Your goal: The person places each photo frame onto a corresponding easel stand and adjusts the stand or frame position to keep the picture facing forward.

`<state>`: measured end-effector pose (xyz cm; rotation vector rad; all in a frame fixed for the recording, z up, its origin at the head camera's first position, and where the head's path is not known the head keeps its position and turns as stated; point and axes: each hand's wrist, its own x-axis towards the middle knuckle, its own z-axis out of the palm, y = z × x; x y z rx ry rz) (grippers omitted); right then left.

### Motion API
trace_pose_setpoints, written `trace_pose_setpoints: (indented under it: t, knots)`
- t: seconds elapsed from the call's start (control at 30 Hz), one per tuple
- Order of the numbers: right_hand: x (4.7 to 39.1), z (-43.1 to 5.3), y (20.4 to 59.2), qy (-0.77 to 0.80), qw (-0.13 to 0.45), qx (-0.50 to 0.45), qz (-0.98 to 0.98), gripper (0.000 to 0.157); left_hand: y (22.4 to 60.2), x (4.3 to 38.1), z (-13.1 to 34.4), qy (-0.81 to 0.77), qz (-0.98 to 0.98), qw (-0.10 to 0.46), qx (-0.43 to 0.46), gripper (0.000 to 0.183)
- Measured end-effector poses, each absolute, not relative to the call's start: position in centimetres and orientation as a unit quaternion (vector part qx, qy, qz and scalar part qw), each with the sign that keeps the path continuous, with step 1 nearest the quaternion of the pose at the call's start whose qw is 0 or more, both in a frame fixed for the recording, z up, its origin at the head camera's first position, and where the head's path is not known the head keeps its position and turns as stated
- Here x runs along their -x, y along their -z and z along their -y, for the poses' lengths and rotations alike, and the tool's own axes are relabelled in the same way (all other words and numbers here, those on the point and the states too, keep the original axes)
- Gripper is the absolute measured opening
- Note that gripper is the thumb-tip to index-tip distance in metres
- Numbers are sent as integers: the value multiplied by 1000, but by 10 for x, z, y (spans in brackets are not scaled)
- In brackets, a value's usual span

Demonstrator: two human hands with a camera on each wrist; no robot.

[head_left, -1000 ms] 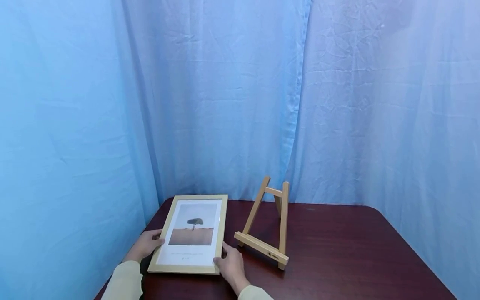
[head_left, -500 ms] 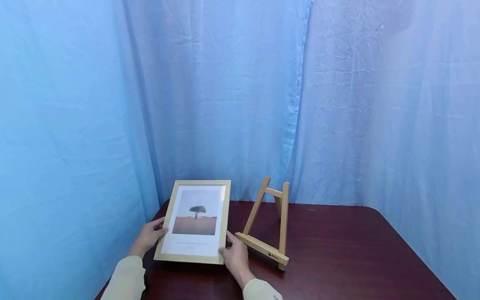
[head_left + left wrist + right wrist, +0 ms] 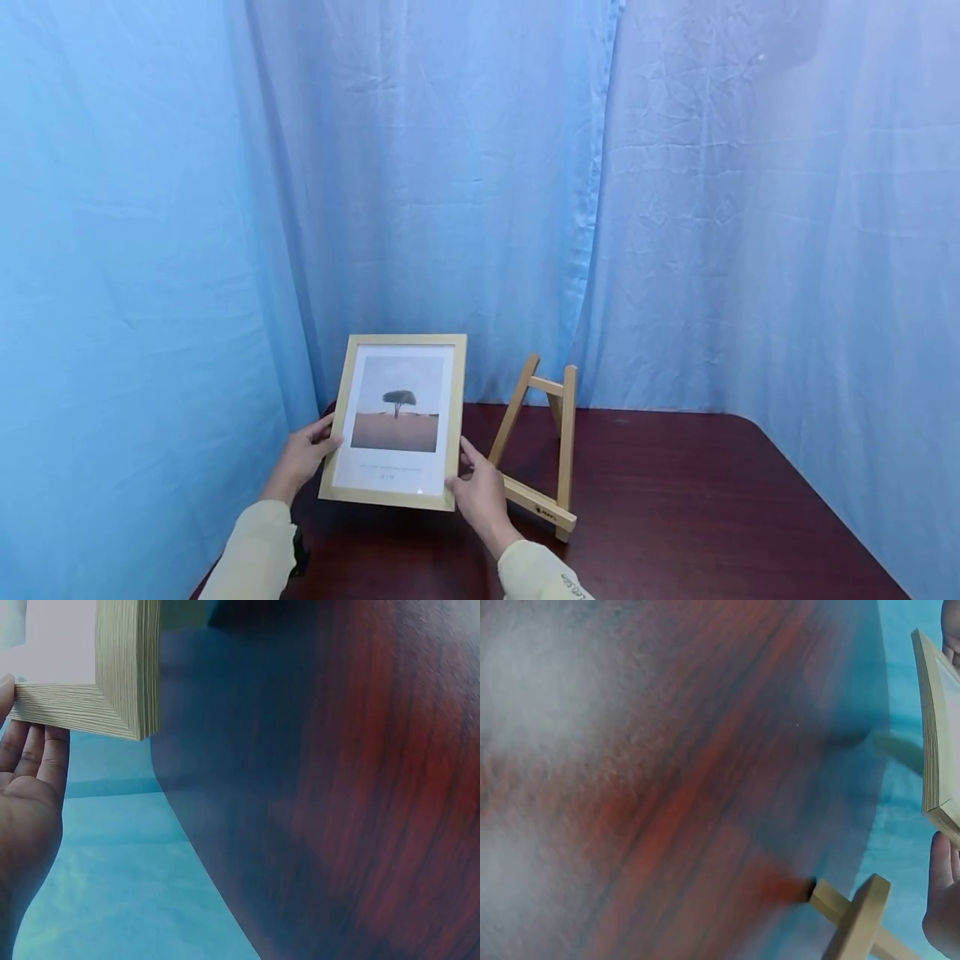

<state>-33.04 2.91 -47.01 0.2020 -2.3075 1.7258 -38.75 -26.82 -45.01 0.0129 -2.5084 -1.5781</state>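
A picture frame (image 3: pixel 401 462) with a pale wood border, showing a tree on a plain, is held above the left part of the table, tilted up toward me. My left hand (image 3: pixel 306 454) grips its left edge, thumb on the front; in the left wrist view the fingers (image 3: pixel 54 754) go behind the border. My right hand (image 3: pixel 480 496) pinches the lower right edge, its thumb on the front. Just right of that hand stands a small wooden easel (image 3: pixel 567 442), its ledge partly hidden by the hand. The right wrist view catches the frame's side (image 3: pixel 931 742) and part of the easel (image 3: pixel 862 919).
The dark red-brown table (image 3: pixel 690 500) extends to the right of the easel, with rounded far corners. Light blue curtains (image 3: pixel 450 208) hang behind the table and along its sides.
Both hands have raised the picture frame off the table and tipped its top upward. It has also shifted slightly right, toward the easel. The easel has stayed in place.
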Motion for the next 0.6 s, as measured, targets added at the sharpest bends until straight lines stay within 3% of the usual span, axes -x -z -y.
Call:
trace_pose_setpoints:
  t: [0.6]
  knots:
    - [335, -47, 441, -578, 166, -88, 794, 65, 423, 400, 257, 573, 813, 94, 36, 57]
